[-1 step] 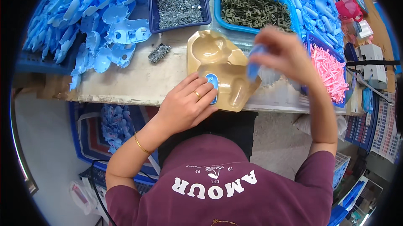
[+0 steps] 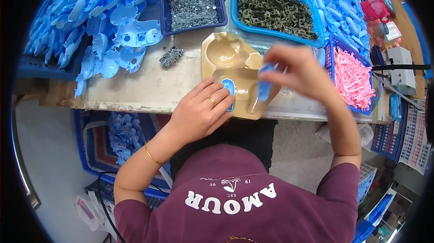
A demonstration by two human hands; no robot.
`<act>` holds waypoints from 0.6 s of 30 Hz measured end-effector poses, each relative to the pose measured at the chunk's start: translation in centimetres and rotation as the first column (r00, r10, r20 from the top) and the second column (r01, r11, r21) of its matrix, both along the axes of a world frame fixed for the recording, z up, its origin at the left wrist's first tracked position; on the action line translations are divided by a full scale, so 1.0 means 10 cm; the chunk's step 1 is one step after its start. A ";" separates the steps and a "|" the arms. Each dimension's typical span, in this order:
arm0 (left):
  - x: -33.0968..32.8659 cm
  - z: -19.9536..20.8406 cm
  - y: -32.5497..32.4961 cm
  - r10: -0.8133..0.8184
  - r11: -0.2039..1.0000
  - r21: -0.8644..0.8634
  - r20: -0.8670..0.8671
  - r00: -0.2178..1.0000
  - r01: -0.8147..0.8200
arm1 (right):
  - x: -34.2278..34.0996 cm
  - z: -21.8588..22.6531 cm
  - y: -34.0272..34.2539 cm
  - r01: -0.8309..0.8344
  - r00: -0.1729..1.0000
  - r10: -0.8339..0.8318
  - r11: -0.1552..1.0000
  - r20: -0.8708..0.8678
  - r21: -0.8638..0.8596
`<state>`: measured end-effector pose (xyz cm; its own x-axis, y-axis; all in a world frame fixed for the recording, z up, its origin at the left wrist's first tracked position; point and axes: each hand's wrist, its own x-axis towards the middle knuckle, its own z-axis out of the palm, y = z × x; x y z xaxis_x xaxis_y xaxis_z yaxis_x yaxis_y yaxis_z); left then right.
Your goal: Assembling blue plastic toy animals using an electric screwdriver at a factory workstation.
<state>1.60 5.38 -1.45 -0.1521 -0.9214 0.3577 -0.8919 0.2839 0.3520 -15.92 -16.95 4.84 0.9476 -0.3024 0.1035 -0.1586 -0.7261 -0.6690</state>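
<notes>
A glossy tan moulded tray point(image 2: 221, 44) with rounded hollows lies at the bench's near edge. My left hand point(image 2: 205, 107) rests on its near left part, fingers stretched and laid over the surface; the thumb lies near the front edge. Beside those fingertips a blue oval piece point(image 2: 229, 87) with a pale printed mark sits in the tray, partly covered by the hand. Above the tray's right side, my right hand point(image 2: 300, 71) pinches a narrow blue plastic part point(image 2: 263, 85) between thumb and fingers. Motion blurs this part and hand, so its exact shape is unclear.
A dark blue bin point(image 2: 165, 28) of small metal screws and a light blue tray point(image 2: 271, 34) of olive-green clips stand behind. Blue shells point(image 2: 131, 30) pile at left. A screw heap point(image 2: 172, 57) lies nearer. At right is a purple basket point(image 2: 331, 62) of pink parts.
My right hand has moved left and slightly nearer with the blue plastic part, from beside the green clips to over the tray's right side. My left hand has stayed in place.
</notes>
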 end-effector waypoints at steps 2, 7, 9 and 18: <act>0.00 -0.03 -0.04 -0.013 1.000 -0.024 0.021 1.000 0.013 | -0.06 -0.12 0.23 0.018 0.990 -0.036 0.991 -0.135 -0.130; 0.01 -0.11 0.04 0.010 0.998 -0.070 -0.014 1.000 -0.011 | -0.12 -0.22 0.42 0.080 0.983 -0.140 0.911 -0.122 -0.405; 0.01 -0.09 0.11 0.024 0.995 -0.097 -0.042 0.999 -0.028 | -0.14 -0.23 0.49 0.101 0.977 -0.167 0.909 -0.132 -0.405; 0.36 -0.12 0.39 0.160 0.966 -0.164 -0.238 0.958 -0.202 | -0.23 -0.12 0.56 0.122 0.956 -0.204 0.930 -0.212 -0.347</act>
